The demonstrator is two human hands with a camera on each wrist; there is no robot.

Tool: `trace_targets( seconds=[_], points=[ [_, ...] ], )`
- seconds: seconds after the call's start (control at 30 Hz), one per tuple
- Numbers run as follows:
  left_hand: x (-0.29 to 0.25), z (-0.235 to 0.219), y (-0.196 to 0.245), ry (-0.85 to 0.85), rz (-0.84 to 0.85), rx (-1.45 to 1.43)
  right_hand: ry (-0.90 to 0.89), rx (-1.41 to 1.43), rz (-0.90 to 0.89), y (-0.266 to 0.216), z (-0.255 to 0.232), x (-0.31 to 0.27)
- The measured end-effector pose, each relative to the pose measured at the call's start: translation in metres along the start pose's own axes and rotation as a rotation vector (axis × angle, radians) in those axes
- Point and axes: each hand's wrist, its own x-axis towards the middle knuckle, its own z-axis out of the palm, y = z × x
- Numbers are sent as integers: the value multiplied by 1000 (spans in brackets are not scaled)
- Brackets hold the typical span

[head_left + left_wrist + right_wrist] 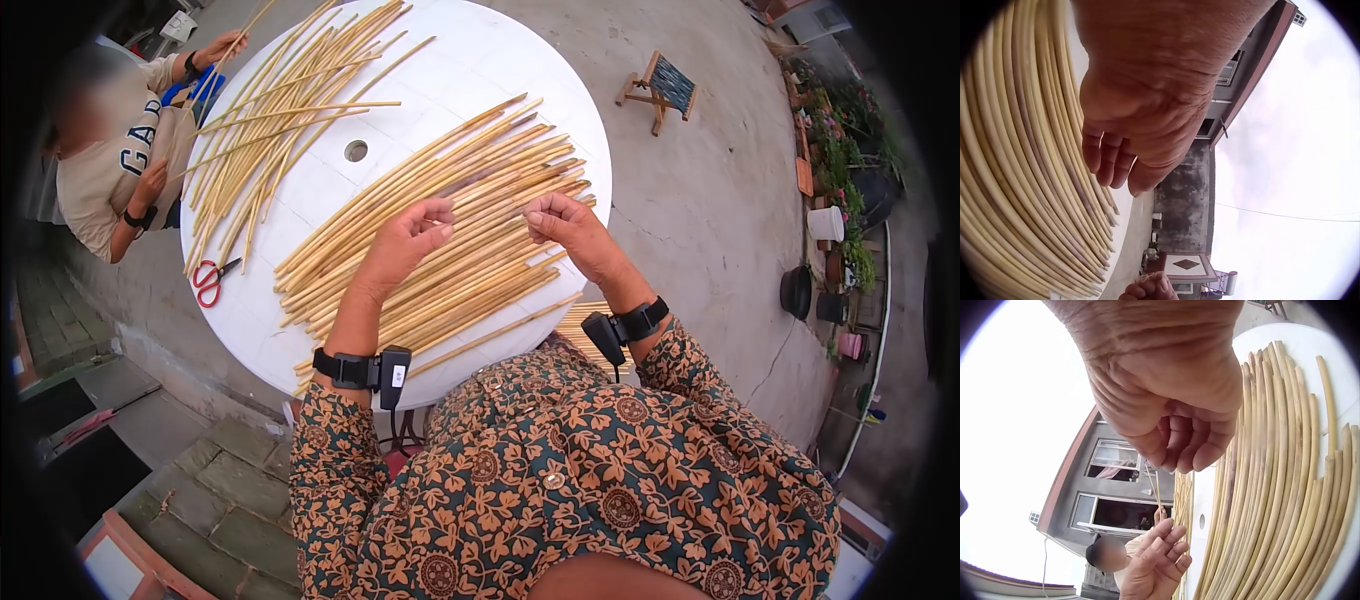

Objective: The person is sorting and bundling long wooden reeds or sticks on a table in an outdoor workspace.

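Note:
Many pale, slender sticks (440,230), bamboo- or reed-like, lie side by side in a slanting layer on a round white table (550,60). Over their middle hovers my left hand (410,240), fingers loosely bent and nothing in them; its open palm shows in the right wrist view. My right hand (575,230) is above the sticks' right-hand ends, fingers curled in and thumb tip close against them. No object shows between those fingers in the right wrist view (1185,434). Both hands face each other with a gap between.
A looser pile of thinner sticks (290,100) covers the table's far left, with red-handled scissors (208,283) at the edge. Another person (120,150) stands there holding sticks. A folding stool (662,90) and potted plants (840,170) are on the right. The table has a centre hole (356,151).

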Motion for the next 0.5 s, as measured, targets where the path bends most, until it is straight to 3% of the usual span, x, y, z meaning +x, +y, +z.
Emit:
trace_targets(
  seconds=[0.03, 0.2, 0.23, 0.43, 0.5],
  points=[
    [-6, 20, 8, -116, -5, -99, -19, -3, -1, -3, 6, 0],
    [-12, 67, 12, -168, -89, -373, -104, -47, -5, -19, 33, -9],
    [-14, 69, 11, -103, -109, -340, -88, -80, -11, -18, 30, -11],
    [-58, 59, 18, -129, -152, -247, -127, -95, -29, -21, 18, -21],
    [-86, 45, 12, -111, -181, -263, -64, -69, 15, -13, 23, -31]
  ],
)
